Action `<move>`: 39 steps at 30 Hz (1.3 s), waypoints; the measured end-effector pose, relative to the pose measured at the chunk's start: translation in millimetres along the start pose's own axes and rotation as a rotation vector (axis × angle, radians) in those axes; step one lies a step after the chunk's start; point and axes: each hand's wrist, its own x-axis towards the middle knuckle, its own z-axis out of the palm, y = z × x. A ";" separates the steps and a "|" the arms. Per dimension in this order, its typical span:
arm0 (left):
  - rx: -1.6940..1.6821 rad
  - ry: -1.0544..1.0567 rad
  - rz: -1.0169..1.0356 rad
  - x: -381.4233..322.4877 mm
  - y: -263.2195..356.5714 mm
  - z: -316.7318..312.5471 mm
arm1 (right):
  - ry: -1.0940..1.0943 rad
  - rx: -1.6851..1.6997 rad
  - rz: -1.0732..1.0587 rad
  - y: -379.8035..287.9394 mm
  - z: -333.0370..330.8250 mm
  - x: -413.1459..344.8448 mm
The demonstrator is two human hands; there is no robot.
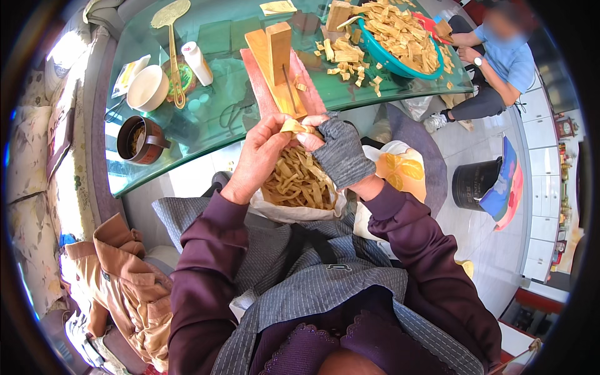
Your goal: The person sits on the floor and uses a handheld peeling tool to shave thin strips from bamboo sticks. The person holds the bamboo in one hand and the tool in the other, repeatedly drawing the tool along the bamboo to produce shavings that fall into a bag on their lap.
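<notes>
Between the fingertips of both hands is a folded pale yellow strip (295,126), its material unclear. My left hand (266,150) is bare and pinches one side of it. My right hand (335,145), in a grey fingerless knit glove, grips the other side. Just below them, a white bag (300,214) on the lap is filled with similar brownish-yellow strips (302,180). Beyond the hands, a wooden stand with an upright block (278,51) and a thin metal rod or blade (291,91) lies on a pink cloth (253,75) at the table's edge.
The glass-topped table (225,126) bears a teal basin (408,70) of cut pieces, loose pieces (349,56), a white bowl (147,88), a dark mug (140,140), a white bottle (197,63) and a flyswatter (172,28). Another person (506,56) sits at the right. A black bin (473,185) stands on the floor.
</notes>
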 end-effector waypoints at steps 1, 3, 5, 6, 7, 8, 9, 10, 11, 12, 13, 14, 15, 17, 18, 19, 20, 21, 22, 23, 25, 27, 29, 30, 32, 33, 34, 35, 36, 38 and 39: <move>0.055 -0.004 0.036 1.5 -2.8 -2.6 | -0.012 0.048 0.068 1.3 1.2 1.2; 0.154 -0.023 0.053 4.6 -9.6 -8.4 | -0.053 0.013 0.011 3.7 -0.2 1.6; 0.186 -0.001 0.053 4.2 -13.4 -9.8 | -0.102 0.008 -0.055 13.0 -0.7 2.3; 0.169 0.028 0.042 3.0 -14.9 -7.5 | -0.113 0.031 -0.030 11.5 -3.1 2.7; 0.152 0.056 0.031 2.3 -15.7 -6.2 | -0.123 0.053 -0.004 7.4 -6.4 3.5; 0.163 0.057 0.062 2.2 -15.5 -6.3 | -0.134 0.076 0.021 4.6 -8.0 4.0; 0.173 0.056 0.094 2.8 -15.1 -5.9 | -0.123 0.173 0.065 3.3 -6.7 3.8; 0.183 0.054 0.127 3.4 -14.9 -5.8 | -0.111 0.270 0.109 1.6 -3.4 3.1; 0.189 0.064 0.144 4.7 -18.6 -8.4 | -0.099 0.367 0.153 -0.4 -1.7 1.7; 0.197 0.077 0.164 6.2 -22.2 -11.9 | -0.135 0.506 0.259 -7.5 -2.8 0.9; 0.205 0.089 0.184 6.7 -24.1 -15.3 | -0.144 0.521 0.264 -7.9 -4.0 1.3; 0.240 0.114 0.188 5.5 -24.8 -18.7 | -0.153 0.536 0.268 -7.8 -6.2 1.4; 0.271 0.132 0.187 4.1 -23.9 -18.1 | -0.154 0.547 0.277 -7.1 -8.6 0.5; 0.301 0.164 0.199 0.7 -21.2 -12.0 | -0.073 0.377 0.135 -1.5 -7.7 -0.1; 0.304 0.182 0.212 -2.3 -15.4 -4.2 | -0.014 0.245 0.012 0.5 -6.5 0.4; 0.307 0.200 0.226 -3.8 -11.0 2.0 | 0.045 0.111 -0.110 0.5 -5.7 1.7; 0.347 0.197 0.257 -4.0 -8.7 5.2 | 0.094 0.102 -0.215 -1.0 -6.8 5.0; 0.384 0.195 0.289 -4.4 -7.2 8.0 | 0.090 0.072 -0.187 1.0 -6.6 5.6; 0.421 0.192 0.321 -4.9 -6.1 10.4 | 0.086 0.042 -0.159 4.5 -6.0 5.4; 0.362 0.171 0.306 -5.5 -5.3 12.9 | 0.081 0.011 -0.131 6.4 -6.0 5.0; 0.246 0.131 0.273 -7.2 -4.9 15.5 | -0.010 0.171 0.039 -1.9 -9.6 4.1; 0.217 0.110 0.205 -5.7 -4.9 10.2 | -0.078 0.540 0.326 -1.0 -8.1 3.9; 0.228 0.099 0.171 -5.2 -4.6 4.3 | -0.163 0.687 0.346 8.1 -8.6 2.2; 0.257 0.101 0.172 -5.6 -4.1 1.0 | -0.206 0.696 0.391 4.5 -9.9 1.6; 0.301 0.109 0.177 -6.8 -1.0 -4.9 | -0.365 0.614 0.521 0.5 -17.8 1.4; 0.314 0.097 0.180 -7.7 0.7 -5.5 | -0.380 0.724 0.578 -1.3 -23.3 -0.1; 0.328 0.085 0.183 -8.7 3.1 -5.4 | -0.394 0.835 0.636 -3.8 -28.0 -2.3; 0.342 0.073 0.187 -9.8 4.1 -5.5 | -0.407 0.946 0.693 -5.3 -30.9 -4.7; 0.347 0.103 0.177 -11.3 3.6 -4.8 | -0.352 0.894 0.720 -6.2 -32.2 -7.0; 0.358 0.114 0.234 -14.9 13.5 -8.2 | -0.328 0.681 0.629 2.2 -44.9 -10.4; 0.362 0.120 0.264 -16.2 18.6 -8.7 | -0.316 0.573 0.582 3.3 -49.7 -10.8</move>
